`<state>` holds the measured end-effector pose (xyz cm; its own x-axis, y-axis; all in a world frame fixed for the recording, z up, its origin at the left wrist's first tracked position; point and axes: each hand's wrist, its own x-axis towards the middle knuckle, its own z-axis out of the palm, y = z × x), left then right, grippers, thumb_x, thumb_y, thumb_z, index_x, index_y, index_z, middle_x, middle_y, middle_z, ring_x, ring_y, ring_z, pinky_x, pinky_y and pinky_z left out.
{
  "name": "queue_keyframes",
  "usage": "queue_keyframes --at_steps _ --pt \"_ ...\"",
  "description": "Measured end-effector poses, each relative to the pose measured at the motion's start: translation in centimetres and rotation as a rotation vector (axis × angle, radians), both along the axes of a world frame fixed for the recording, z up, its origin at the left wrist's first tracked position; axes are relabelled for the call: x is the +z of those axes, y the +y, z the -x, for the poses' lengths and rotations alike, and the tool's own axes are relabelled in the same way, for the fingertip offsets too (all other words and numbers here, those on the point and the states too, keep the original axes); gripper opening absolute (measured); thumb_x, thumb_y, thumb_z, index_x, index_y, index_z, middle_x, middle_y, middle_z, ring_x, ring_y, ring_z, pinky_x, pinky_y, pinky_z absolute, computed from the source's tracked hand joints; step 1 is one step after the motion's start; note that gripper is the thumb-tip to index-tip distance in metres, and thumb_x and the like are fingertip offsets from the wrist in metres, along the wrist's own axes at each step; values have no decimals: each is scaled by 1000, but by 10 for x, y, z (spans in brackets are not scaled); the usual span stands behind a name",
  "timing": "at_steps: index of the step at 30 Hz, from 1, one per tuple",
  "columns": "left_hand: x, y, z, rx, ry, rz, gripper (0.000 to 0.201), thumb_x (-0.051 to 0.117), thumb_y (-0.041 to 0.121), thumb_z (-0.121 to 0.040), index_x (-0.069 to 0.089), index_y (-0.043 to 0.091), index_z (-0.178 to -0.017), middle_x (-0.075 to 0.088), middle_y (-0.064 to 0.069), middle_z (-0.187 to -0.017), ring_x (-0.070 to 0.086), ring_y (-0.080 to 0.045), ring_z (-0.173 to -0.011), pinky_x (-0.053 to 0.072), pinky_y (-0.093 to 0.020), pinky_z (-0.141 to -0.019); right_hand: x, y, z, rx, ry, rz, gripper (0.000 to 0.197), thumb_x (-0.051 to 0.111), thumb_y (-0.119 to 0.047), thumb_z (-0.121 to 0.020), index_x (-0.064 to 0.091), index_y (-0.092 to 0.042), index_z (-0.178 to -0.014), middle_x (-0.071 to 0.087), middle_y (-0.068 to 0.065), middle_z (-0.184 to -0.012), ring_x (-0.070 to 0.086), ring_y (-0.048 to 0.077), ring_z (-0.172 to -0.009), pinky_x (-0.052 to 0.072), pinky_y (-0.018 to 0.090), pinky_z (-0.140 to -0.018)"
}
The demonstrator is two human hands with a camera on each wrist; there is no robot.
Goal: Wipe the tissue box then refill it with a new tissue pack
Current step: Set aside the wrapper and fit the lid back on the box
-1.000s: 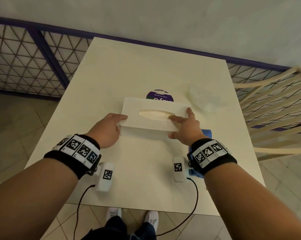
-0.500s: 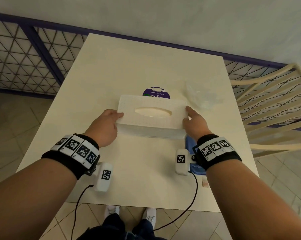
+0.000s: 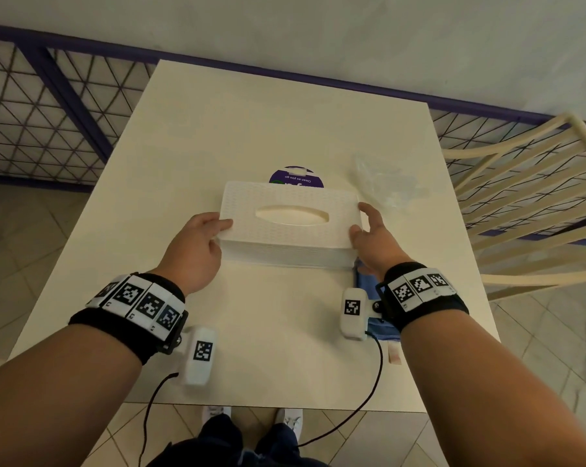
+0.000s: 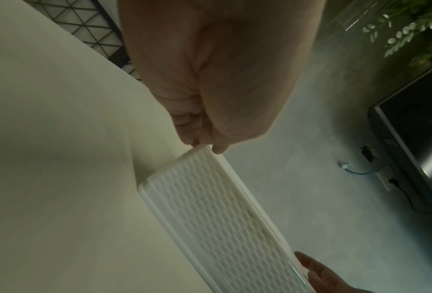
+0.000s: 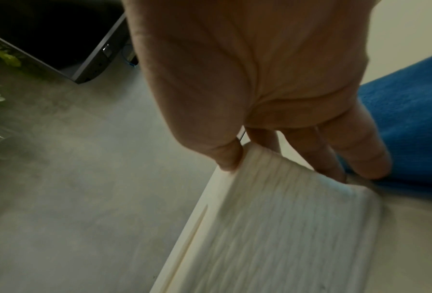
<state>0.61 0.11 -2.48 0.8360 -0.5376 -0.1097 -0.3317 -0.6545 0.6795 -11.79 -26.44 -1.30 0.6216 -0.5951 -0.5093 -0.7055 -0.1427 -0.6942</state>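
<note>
Tissue box white, woven-texture, mid-bench, oval slot up, showing pale inside

Left hand at box's 9 o'clock end, thumb on top edge, fingers curled round end: gripping box

Right hand at 3 o'clock end, thumb on top, fingers down end wall: gripping box

Blue cloth at box's 5 o'clock, under right wrist

Purple round sticker at 12 o'clock, part hidden by box

Clear plastic wrapper at 2 o'clock, apart from box

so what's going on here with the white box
A person stands at a cream table holding a white woven-texture plastic tissue box by its two ends: the left hand grips the left end, the right hand the right. No tissue shows in the oval slot. A blue cloth lies by the right wrist, crumpled clear plastic beyond.
</note>
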Motion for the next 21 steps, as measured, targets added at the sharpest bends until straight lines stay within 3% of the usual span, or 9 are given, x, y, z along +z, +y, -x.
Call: queue_keyframes --at_steps 2,4,6,10,12,14,17,19,21 --pt "1 -1 1 5 -5 17 46 40 -5 -90 54 12 -130 41 -2 -143 44 -17 -125 26 -12 -97 0 0 2 -21 -6 -22 50 37 -30 -96 20 -43 -141 60 -2 -98 60 30 -94 56 53 -81" --pt "2 -3 1 3 -7 21 46 41 -5 -90 54 12 -130 40 -2 -143 44 -18 -125 27 -13 -97 0 -1 3 -31 0 -29 51 37 -30 -96 20 -41 -143 59 -4 -98 58 31 -102 55 52 -82" --pt "0 -4 1 -3 -11 10 46 41 -5 -89 54 12 -130 40 -2 -143 45 -18 -125 27 -14 -98 0 -1 4 -22 14 -23 52 36 -30 -97 18 -40 -145 59 1 -106 57 30 -101 56 50 -80" --pt "-5 -5 1 -26 -62 -44 47 43 -5 -88 54 12 -131 37 -5 -145 44 -20 -126 27 -16 -99 0 -2 2 126 77 114 57 31 -26 -99 6 -39 -149 61 12 -110 57 24 -80 50 38 -79" --pt "-6 -5 2 -72 -95 -84 50 45 -7 -87 52 10 -133 34 -6 -149 42 -21 -129 27 -19 -104 1 -2 0 226 130 212 57 28 -24 -100 3 -36 -150 60 19 -117 59 28 -85 45 33 -80" --pt "-7 -6 2 -143 -166 -177 55 47 -7 -85 48 10 -136 31 -5 -152 34 -23 -136 24 -28 -112 1 -2 -3 313 182 280 57 28 -21 -101 2 -31 -151 48 21 -138 58 34 -106 42 32 -87" --pt "-2 -9 -3 -249 -283 -312 55 48 -6 -82 48 7 -135 39 -12 -148 33 -29 -137 20 -37 -115 1 -2 -10 430 240 390 60 33 -17 -98 6 -27 -150 2 5 -161 41 37 -131 41 42 -104" --pt "5 -14 -6 -278 -280 -341 52 46 -8 -80 50 3 -131 47 -14 -139 39 -30 -130 18 -36 -114 -1 -3 -13 475 277 439 61 35 -14 -95 7 -25 -149 -5 0 -161 28 37 -138 37 48 -106" --pt "11 -20 -6 -277 -255 -379 46 42 -7 -80 52 4 -123 52 -11 -125 45 -27 -116 28 -32 -105 -3 -4 -15 491 324 452 62 34 -13 -94 5 -26 -148 -7 -4 -161 12 35 -145 28 55 -111"
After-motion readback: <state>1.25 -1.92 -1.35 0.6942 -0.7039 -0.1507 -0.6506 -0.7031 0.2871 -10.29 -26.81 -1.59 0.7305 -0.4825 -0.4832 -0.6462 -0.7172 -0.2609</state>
